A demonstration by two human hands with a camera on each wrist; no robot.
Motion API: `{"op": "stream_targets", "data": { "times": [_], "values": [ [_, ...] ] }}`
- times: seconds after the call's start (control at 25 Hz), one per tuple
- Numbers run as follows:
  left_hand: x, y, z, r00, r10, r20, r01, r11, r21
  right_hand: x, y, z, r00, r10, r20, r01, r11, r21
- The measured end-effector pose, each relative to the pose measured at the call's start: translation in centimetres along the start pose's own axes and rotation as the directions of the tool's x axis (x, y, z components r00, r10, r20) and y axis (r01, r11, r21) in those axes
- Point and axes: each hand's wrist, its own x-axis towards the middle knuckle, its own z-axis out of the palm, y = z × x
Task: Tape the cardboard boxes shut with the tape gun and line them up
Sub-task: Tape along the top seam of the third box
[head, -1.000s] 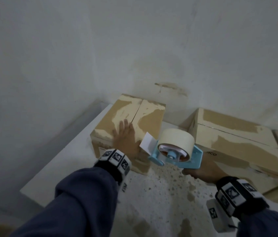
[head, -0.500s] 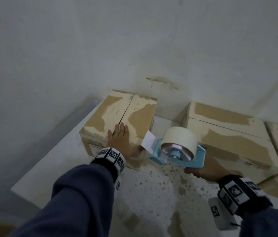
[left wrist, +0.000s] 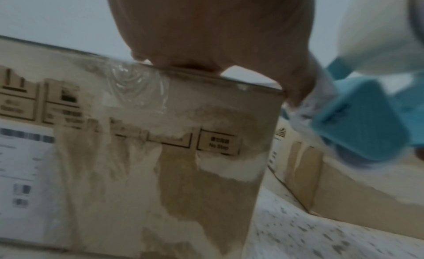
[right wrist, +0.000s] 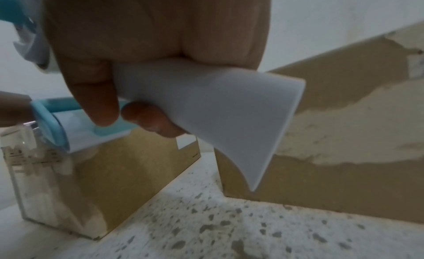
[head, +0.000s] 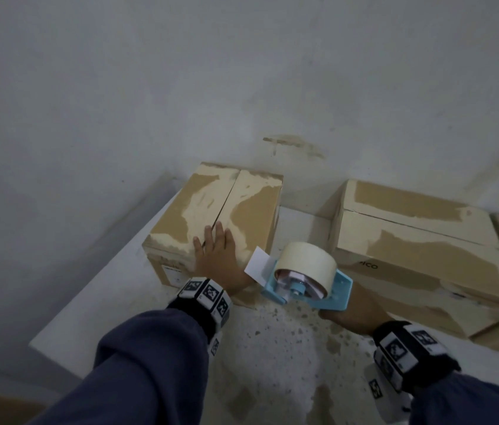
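under right hand (head: 354,311), tape gun (head: 308,279) handle hidden

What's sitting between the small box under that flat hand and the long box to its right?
In the head view, the tape gun hangs in the gap between the small box and the long box, above speckled table.

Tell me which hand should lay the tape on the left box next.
Right, probably. The right hand already grips the tape gun, its tape end beside the left box. The left hand lies flat on the flaps, holding them down.
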Motion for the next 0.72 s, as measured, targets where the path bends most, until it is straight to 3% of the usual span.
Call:
{"op": "stream_targets", "data": {
  "times": [0.08,0.16,0.2,0.32,0.44,0.56,0.64,0.72],
  "values": [
    [-0.6,0.5,0.2,0.99,0.006,-0.139,-0.023,0.992,-0.123,0.2,-0.1,0.3,1.0,-0.014,-0.017,0.015,0.997,0.073],
    [-1.2,1.0,0.9,0.949,0.019,-0.315,-0.086,0.976,-0.201,0.5,0.0,0.6,1.0,-0.008,-0.007,0.008,0.992,0.124],
    [-1.5,1.2,1.1,0.947,0.026,-0.321,-0.09,0.978,-0.188,0.6,0.1,0.8,1.0,0.012,-0.003,-0.011,0.987,0.157],
    [-1.7,1.5,1.9,0.982,0.036,-0.187,-0.061,0.99,-0.128,0.8,0.0,1.3,0.996,0.083,0.02,-0.086,0.962,0.259],
    [-1.7,2.0,1.3,0.971,0.044,-0.236,-0.081,0.985,-0.152,0.6,0.6,1.8,0.989,0.137,0.059,-0.148,0.929,0.338],
    [-2.1,2.9,0.8,0.968,-0.024,-0.249,-0.013,0.99,-0.144,-0.3,1.8,2.3,0.972,0.232,0.05,-0.224,0.83,0.511],
    [-2.3,2.9,1.2,0.954,-0.013,-0.299,-0.034,0.987,-0.154,-0.8,1.8,2.3,0.965,0.261,0.006,-0.218,0.791,0.572],
    [-2.4,2.7,1.8,0.941,0.024,-0.337,-0.068,0.99,-0.121,-1.0,1.3,1.8,0.974,0.223,-0.04,-0.163,0.814,0.557]
  ]
}}
